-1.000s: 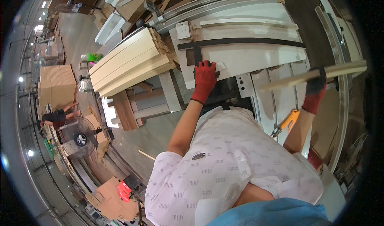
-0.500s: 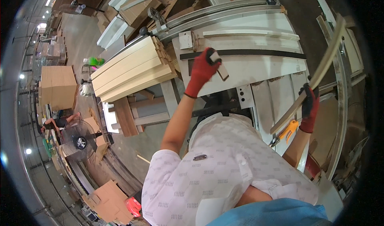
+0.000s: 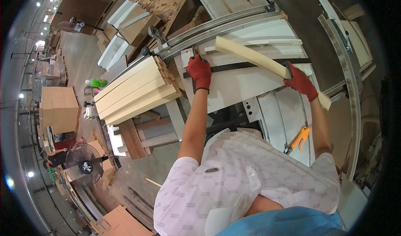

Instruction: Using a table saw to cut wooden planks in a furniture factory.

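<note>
My right hand [image 3: 301, 82], in a red glove with dark fingertips, is closed around a long pale wooden strip [image 3: 246, 57]. The strip slants over the white panel [image 3: 246, 83], with its far end up and to the left. At the panel's left side my left hand [image 3: 199, 72], gloved alike, has its fingers curled down beside a white block [image 3: 186, 57]. It lies over the left part of a black bar [image 3: 229, 66]; what its fingers grip is hidden. Behind the bar, a thin white strip [image 3: 259, 43] lies on the panel.
A stack of pale boards [image 3: 131, 89] stands left of the panel. An orange-handled air gun [image 3: 300, 137] rests on the metal table [image 3: 277, 110] at right. A metal rail [image 3: 221, 22] runs along the back. Further left are a fan [image 3: 85, 165], cartons [image 3: 59, 109] and another person [image 3: 56, 157].
My right hand has swung the wooden strip leftward over the panel. My left hand has moved left to the white block; the small piece seen in it earlier no longer shows.
</note>
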